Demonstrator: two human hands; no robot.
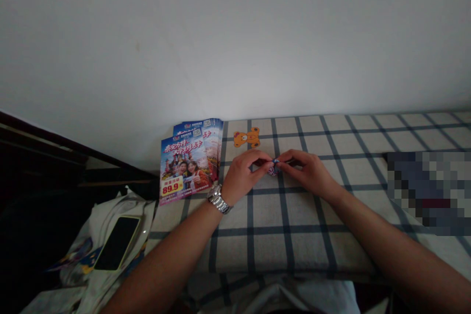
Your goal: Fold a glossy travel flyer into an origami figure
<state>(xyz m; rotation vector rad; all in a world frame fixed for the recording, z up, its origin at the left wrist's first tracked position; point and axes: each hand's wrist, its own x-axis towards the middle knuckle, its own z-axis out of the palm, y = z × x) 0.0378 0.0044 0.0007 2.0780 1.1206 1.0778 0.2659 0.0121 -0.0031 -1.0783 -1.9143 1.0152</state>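
My left hand (243, 172) and my right hand (308, 169) meet over a checked cloth surface (287, 225), fingertips pinched together on a small folded piece of printed paper (273, 169). The paper is red, blue and white, and mostly hidden by my fingers. A metal watch (218, 199) is on my left wrist. Both hands rest low, close to the cloth.
A stack of colourful flyers (188, 166) lies at the cloth's left edge. An orange bear figure (246, 138) lies near the wall. A dark phone (117, 242) sits on a white bag at lower left. A blurred patch (429, 191) covers the right side.
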